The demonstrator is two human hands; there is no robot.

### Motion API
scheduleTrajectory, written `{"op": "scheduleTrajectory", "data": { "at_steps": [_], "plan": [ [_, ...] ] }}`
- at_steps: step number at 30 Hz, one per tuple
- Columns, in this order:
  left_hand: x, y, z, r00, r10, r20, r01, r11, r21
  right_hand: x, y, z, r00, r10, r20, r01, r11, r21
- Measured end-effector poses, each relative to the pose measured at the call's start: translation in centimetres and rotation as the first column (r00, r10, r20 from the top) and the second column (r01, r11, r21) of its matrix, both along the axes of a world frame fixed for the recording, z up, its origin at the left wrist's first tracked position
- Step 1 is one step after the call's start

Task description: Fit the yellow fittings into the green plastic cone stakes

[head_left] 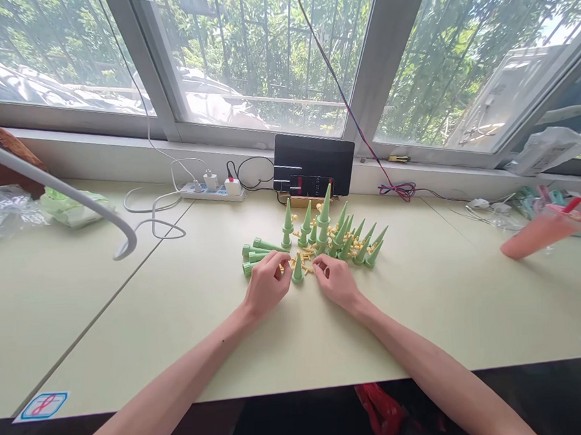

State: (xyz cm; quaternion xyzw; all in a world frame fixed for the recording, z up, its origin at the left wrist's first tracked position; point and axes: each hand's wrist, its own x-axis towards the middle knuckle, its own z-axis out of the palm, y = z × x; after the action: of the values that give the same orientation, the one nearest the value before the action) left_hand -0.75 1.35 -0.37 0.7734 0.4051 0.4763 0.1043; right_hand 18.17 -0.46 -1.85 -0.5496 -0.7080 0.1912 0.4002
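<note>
One upright green cone (298, 270) stands on the bench (445, 287) between my left hand (268, 280) and right hand (337, 278), fingers curled, as I watch remotely; I cannot tell whether either grip holds anything. Yellow pegs (307, 257) lie just behind, near more green cones (339, 239).

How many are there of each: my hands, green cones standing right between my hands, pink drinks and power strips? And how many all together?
Hands: 2 (left hand, right hand)
Green cone between the hands: 1
Pink drink: 1
Power strip: 1
Total: 5
</note>
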Motion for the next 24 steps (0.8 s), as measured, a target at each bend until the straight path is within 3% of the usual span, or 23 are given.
{"op": "scheduleTrajectory", "data": {
  "at_steps": [5, 24],
  "plan": [
    [-0.07, 0.05, -0.07, 1.0, -0.001, -0.006, 0.001, 1.0, -0.006, 0.24, 0.11, -0.19, 0.998, -0.043, 0.049, 0.044, 0.999, -0.013],
    [-0.07, 0.04, -0.13, 1.0, -0.02, 0.015, 0.021, 0.999, -0.048, 0.2, 0.25, -0.13, 0.999, -0.039, -0.015, 0.037, 0.997, -0.072]
  ]
}}
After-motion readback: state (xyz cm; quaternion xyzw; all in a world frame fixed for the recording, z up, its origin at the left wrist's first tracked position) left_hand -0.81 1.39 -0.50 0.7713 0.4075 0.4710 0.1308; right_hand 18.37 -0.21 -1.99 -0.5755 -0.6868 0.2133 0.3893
